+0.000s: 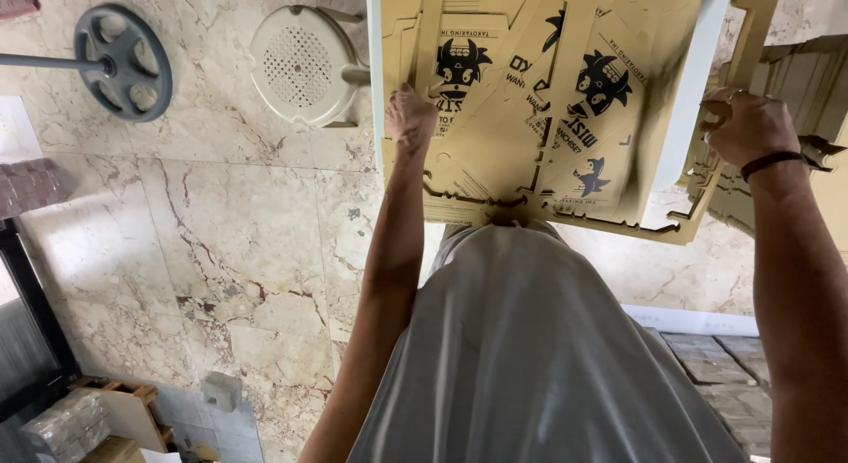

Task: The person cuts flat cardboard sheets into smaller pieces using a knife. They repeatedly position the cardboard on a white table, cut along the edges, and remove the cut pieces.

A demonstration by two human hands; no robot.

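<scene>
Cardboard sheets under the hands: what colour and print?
The cardboard sheets are tan-brown with black cartoon figures and lettering, seen best in the head view.
</scene>
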